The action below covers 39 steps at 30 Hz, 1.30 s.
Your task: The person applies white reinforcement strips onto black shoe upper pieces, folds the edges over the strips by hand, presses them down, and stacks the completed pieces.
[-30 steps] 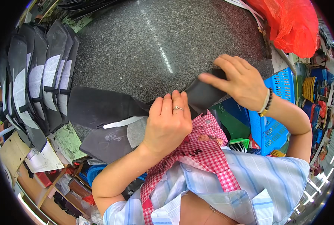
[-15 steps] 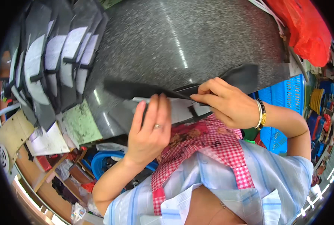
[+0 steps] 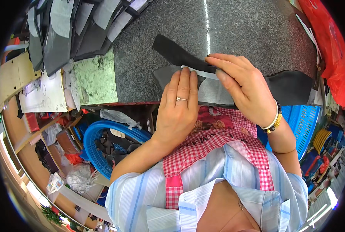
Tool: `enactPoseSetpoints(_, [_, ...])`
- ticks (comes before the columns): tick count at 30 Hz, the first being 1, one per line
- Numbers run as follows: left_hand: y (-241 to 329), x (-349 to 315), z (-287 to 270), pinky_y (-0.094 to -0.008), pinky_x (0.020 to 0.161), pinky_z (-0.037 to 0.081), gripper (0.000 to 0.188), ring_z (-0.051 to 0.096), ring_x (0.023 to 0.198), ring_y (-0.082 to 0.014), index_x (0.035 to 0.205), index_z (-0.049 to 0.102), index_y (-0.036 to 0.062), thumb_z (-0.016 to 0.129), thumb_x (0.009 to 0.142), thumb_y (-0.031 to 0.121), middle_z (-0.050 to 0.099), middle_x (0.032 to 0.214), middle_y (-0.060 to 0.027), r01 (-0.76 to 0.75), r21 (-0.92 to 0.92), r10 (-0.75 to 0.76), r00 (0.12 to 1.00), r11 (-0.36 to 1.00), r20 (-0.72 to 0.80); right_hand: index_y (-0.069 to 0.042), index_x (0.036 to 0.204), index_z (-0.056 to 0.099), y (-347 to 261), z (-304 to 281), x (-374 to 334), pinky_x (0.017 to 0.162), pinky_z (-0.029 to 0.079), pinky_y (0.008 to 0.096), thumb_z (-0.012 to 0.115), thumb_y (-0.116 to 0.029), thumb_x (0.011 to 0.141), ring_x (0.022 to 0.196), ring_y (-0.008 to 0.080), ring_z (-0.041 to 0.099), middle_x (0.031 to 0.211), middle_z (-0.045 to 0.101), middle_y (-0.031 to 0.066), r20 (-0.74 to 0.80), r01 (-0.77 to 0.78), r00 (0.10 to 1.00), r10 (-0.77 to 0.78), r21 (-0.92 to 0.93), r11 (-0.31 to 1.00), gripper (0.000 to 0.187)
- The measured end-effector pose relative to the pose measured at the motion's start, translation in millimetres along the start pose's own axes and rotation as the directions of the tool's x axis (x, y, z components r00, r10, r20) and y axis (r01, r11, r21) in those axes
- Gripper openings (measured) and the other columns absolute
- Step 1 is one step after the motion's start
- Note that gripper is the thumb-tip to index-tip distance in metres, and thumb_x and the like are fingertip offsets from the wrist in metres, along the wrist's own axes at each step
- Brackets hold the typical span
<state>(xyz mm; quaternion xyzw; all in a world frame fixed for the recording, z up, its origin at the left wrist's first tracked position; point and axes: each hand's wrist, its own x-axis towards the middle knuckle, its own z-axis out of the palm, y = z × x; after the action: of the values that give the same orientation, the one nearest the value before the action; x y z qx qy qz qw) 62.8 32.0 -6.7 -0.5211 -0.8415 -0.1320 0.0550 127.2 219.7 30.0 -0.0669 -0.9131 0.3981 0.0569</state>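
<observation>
A dark, flat sheet piece with a light grey panel (image 3: 215,92) lies along the near edge of the worktop. Its black flap (image 3: 173,51) is lifted and folded back on the far side, and a narrow white strip (image 3: 204,74) runs along the fold. My left hand (image 3: 177,106) lies flat on the piece, fingers stretched and side by side, their tips at the strip. Between the thumb and fingers of my right hand (image 3: 247,88) is the edge of the black flap. The piece's black right end (image 3: 290,83) rests beyond my right wrist.
Several similar black-and-grey pieces (image 3: 62,36) are stacked at the far left. A stained pale green sheet (image 3: 95,79) lies near them. A red plastic bag (image 3: 333,46) hangs at the right. Below the worktop are a round blue basket (image 3: 93,135) and a blue crate (image 3: 306,120).
My left hand has flattened onto the piece, while my right hand has shifted along the black flap. The view has moved, so the stack appears higher in it.
</observation>
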Motion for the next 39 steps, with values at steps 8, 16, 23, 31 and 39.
enactPoseSetpoints(8, [-31.5, 33.5, -53.5, -0.0367, 0.078, 0.054, 0.045, 0.066, 0.096, -0.0247, 0.104, 0.065, -0.0027, 0.083, 0.073, 0.025, 0.068, 0.104, -0.0136, 0.35, -0.606, -0.118, 0.914, 0.714, 0.389, 0.003, 0.118, 0.063, 3.7, 15.3, -24.3, 0.09, 0.047, 0.0406, 0.064, -0.005, 0.07, 0.097, 0.0269, 0.06, 0.128, 0.062, 0.0166, 0.101, 0.3, 0.953, -0.286, -0.176, 0.937, 0.048])
enactPoseSetpoints(16, [-80.3, 44.7, -25.7, -0.0213, 0.056, 0.046, 0.023, 0.056, 0.062, -0.0036, 0.077, 0.054, 0.0048, 0.074, 0.086, 0.011, 0.064, 0.073, 0.0002, 0.65, -0.729, -0.357, 0.747, 0.217, 0.561, 0.005, 0.116, 0.064, 1.8, 32.2, -34.4, 0.092, 0.043, 0.0422, 0.059, -0.014, 0.078, 0.101, 0.0236, 0.056, 0.13, 0.058, 0.0189, 0.137, 0.373, 0.927, -0.35, -0.434, 0.82, 0.042])
enactPoseSetpoints(23, [-78.2, 55.6, -41.6, -0.02, 0.059, 0.045, 0.019, 0.058, 0.068, -0.0037, 0.076, 0.054, 0.0083, 0.068, 0.086, 0.0, 0.065, 0.077, -0.0018, 0.713, -0.686, -0.286, 0.633, -0.147, 0.719, 0.004, 0.113, 0.066, -1.3, 28.9, -33.0, 0.093, 0.042, 0.0443, 0.063, -0.022, 0.078, 0.105, 0.0246, 0.053, 0.135, 0.054, 0.0195, 0.176, 0.36, 0.933, -0.315, -0.417, 0.834, 0.044])
enactPoseSetpoints(31, [-88.5, 44.8, -31.2, -0.0238, 0.072, 0.051, 0.026, 0.065, 0.083, -0.0113, 0.07, 0.05, 0.0059, 0.07, 0.086, -0.001, 0.068, 0.086, -0.0112, 0.615, -0.78, -0.337, 0.763, 0.114, 0.552, 0.0, 0.115, 0.063, -5.8, 29.9, -30.3, 0.093, 0.042, 0.0474, 0.064, -0.025, 0.078, 0.117, 0.0271, 0.05, 0.141, 0.05, 0.0159, 0.25, 0.372, 0.925, -0.286, -0.445, 0.814, 0.045])
enactPoseSetpoints(39, [-71.9, 44.3, -22.9, -0.0347, 0.071, 0.051, 0.014, 0.066, 0.087, -0.0252, 0.089, 0.058, 0.0019, 0.067, 0.079, -0.004, 0.064, 0.099, -0.0116, 0.29, -0.391, -0.269, 0.957, 0.873, 0.11, -0.005, 0.128, 0.053, -20.5, 23.4, -8.4, 0.087, 0.044, 0.0448, 0.07, -0.023, 0.075, 0.112, 0.0245, 0.051, 0.143, 0.048, 0.0128, 0.357, 0.336, 0.917, -0.18, -0.445, 0.83, 0.058])
